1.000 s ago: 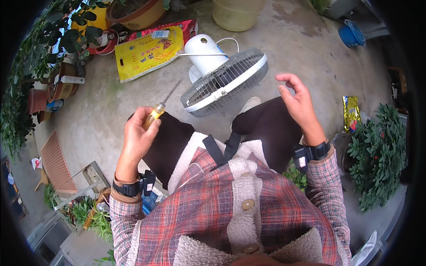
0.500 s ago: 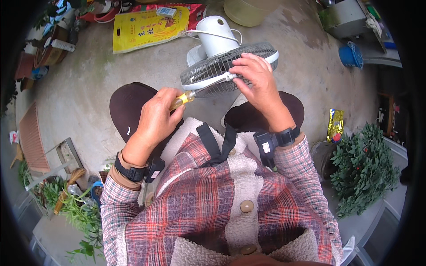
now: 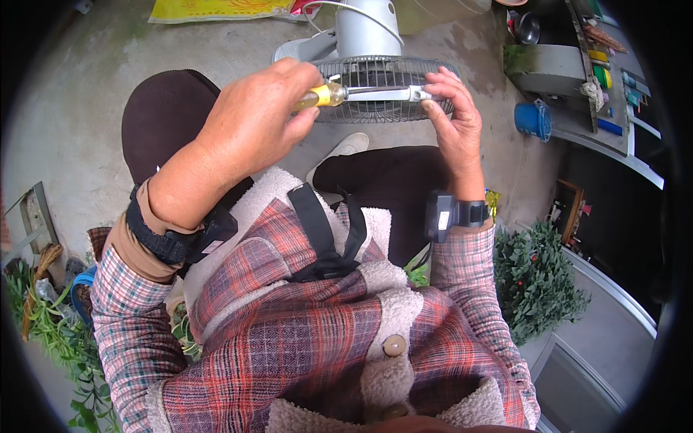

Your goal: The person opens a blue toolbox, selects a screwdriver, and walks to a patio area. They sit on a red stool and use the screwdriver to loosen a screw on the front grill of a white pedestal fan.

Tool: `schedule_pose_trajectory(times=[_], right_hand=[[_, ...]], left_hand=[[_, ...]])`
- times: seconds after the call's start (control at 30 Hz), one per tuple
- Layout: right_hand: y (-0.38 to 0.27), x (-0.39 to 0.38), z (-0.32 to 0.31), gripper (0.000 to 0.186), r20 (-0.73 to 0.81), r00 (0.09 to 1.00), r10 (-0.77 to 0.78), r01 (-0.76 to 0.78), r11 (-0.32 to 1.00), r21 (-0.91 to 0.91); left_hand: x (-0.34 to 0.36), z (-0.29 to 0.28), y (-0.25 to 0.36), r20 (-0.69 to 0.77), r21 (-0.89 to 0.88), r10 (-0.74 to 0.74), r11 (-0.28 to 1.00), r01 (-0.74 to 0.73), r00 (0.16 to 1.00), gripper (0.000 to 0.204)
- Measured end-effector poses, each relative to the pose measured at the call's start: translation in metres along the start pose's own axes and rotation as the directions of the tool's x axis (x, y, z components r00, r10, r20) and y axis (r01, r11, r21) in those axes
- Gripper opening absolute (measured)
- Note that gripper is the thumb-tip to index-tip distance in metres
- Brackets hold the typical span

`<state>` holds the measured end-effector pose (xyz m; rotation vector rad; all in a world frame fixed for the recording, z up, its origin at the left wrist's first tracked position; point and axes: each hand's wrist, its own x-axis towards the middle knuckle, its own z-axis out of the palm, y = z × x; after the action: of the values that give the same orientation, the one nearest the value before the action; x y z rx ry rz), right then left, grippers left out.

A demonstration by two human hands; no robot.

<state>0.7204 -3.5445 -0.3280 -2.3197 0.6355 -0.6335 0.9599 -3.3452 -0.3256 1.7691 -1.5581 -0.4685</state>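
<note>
My left hand (image 3: 256,115) is closed round the yellow handle of a screwdriver (image 3: 326,94), its shaft reaching rightward along the white rim band of a fan toward a small white clip (image 3: 417,94). With fingers curled over the right side of the wire guard, my right hand (image 3: 451,108) grips the fan by that clip. The fan's guard (image 3: 372,110) lies across in front of me, above my knees in the picture. Its white column (image 3: 364,25) stands behind it, with a pale cord looped across. The screwdriver's tip is too small to make out beside the clip.
A yellow bag (image 3: 216,9) lies at the top. At the right are a blue bucket (image 3: 533,119), a concrete ledge (image 3: 541,68) with odds and ends, and a leafy plant (image 3: 534,281). More plants (image 3: 50,339) and a metal frame (image 3: 32,209) are at the lower left.
Both hands have come in to the fan: the screwdriver moved from upright to level along the rim, and my right hand took hold of the guard. The view has also shifted.
</note>
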Motion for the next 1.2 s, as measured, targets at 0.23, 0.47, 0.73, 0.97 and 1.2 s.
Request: schedule_pose_trajectory(times=[0.23,0.47,0.73,0.97,1.2], right_hand=[[0.022,-0.001,-0.022,0.018,-0.069,0.991,0.116,-0.101,0.976,0.195],[0.031,-0.003,-0.029,0.020,-0.083,0.984,0.156,-0.135,0.966,0.223],[0.033,-0.004,-0.032,0.019,-0.096,0.981,0.167,-0.143,0.964,0.223],[0.038,-0.006,-0.036,0.017,-0.101,0.979,0.178,-0.149,0.959,0.242],[0.040,-0.005,-0.037,0.018,-0.109,0.978,0.177,-0.149,0.963,0.226]], left_hand=[[0.020,0.015,0.002,-0.033,-0.017,0.077,0.997,-0.077,0.997,0.017],[0.041,0.032,0.011,-0.076,-0.040,0.144,0.988,-0.147,0.987,0.016],[0.053,0.041,0.019,-0.039,-0.014,0.108,0.994,-0.109,0.993,0.016],[0.059,0.046,0.020,-0.044,-0.040,0.128,0.991,-0.130,0.991,0.015],[0.062,0.051,0.017,-0.010,-0.084,0.134,0.987,-0.135,0.991,0.023]])
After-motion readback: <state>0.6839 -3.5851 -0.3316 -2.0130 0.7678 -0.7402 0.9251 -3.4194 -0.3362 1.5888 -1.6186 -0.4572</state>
